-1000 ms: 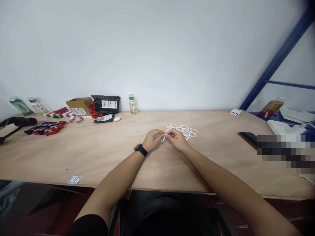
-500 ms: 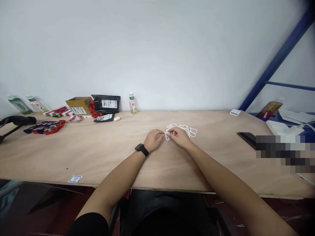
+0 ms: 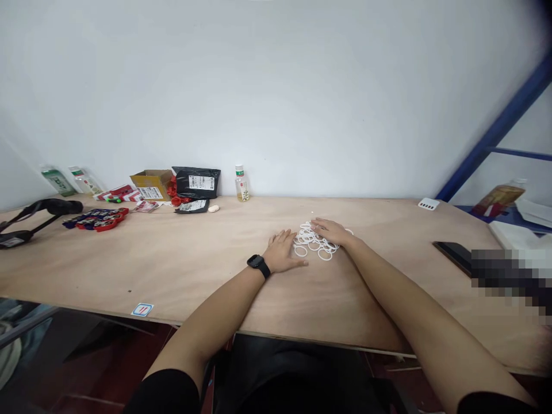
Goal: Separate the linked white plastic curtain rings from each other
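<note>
A loose pile of several white plastic rings (image 3: 314,245) lies on the wooden table (image 3: 207,259) in front of me. To the left of the pile, my left hand (image 3: 281,252) rests with its fingers stretched and its thumb apart; a dark watch (image 3: 257,264) is on that wrist. My right hand (image 3: 330,231) lies over the far right part of the rings, fingers extended and palm down, hiding some of them. Neither hand grips a ring.
A juice bottle (image 3: 242,184), a black parcel bag (image 3: 197,183) and a yellow cardboard box (image 3: 152,184) stand along the wall. Red and blue items (image 3: 97,218) lie at left. A phone (image 3: 455,256) and a white charger block (image 3: 428,204) are at right.
Both hands have let go of the white ring they were pinching and opened. The right hand now lies over the rings, the left beside them. The view has turned slightly left.
</note>
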`<state>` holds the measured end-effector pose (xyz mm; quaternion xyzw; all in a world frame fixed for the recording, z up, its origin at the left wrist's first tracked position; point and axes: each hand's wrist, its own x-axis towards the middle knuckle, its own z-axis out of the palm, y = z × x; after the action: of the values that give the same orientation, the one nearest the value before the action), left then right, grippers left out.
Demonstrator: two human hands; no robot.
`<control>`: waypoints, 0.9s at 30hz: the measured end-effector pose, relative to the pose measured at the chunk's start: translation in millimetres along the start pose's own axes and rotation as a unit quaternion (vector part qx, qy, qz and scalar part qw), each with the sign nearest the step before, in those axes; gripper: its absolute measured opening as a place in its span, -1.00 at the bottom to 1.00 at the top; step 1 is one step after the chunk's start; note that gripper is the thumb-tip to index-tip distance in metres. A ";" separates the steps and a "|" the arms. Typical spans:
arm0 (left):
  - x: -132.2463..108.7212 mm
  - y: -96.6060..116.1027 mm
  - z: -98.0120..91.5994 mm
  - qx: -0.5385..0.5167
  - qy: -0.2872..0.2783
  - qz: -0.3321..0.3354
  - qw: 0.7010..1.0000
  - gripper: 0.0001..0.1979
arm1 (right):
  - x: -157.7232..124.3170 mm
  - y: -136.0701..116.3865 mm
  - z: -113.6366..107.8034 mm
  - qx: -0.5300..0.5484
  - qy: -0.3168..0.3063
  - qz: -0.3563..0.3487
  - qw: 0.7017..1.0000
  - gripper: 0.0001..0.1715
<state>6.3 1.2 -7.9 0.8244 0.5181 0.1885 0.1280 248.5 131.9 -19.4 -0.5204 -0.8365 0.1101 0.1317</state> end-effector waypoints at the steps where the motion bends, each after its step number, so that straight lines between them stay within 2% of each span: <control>1: 0.0 -0.4 -0.5 0.000 -0.004 -0.003 1.000 0.07 | 2.5 -4.7 3.0 0.003 -0.005 -0.019 1.000 -0.26; 5: 0.9 -5.8 -2.6 -0.013 0.000 -0.020 1.000 -0.05 | 2.5 -28.8 11.0 0.018 -0.021 -0.074 0.997 -0.35; 12: 4.1 -14.0 -5.6 -0.035 0.006 -0.034 0.999 -0.24 | -25.5 -78.1 13.7 0.073 -0.023 -0.191 0.979 -0.56; 17: 2.8 -11.6 -8.7 -0.038 -0.017 -0.014 0.999 -0.33 | -44.7 -91.0 12.1 0.169 -0.037 -0.211 0.962 -0.58; 20: 1.5 -9.0 -10.4 -0.044 -0.041 0.008 0.998 -0.36 | -47.5 -76.0 6.8 0.197 0.009 -0.160 0.967 -0.57; 23: 0.1 -6.1 -12.0 -0.039 -0.060 0.024 0.997 -0.40 | -43.6 -43.3 1.4 0.110 0.121 -0.070 0.984 -0.53; 25: -0.8 -4.5 -12.8 -0.039 -0.065 0.030 0.997 -0.42 | -40.8 -18.8 0.1 0.012 0.124 0.000 0.992 -0.45; 27: -1.6 -3.3 -13.3 -0.042 -0.067 0.035 0.996 -0.42 | -40.1 0.5 1.6 -0.051 0.074 0.099 0.991 -0.35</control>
<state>-2.8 1.4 2.4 0.8466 0.4711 0.1585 0.1904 265.4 95.9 -25.3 -0.6131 -0.7735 0.0413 0.1553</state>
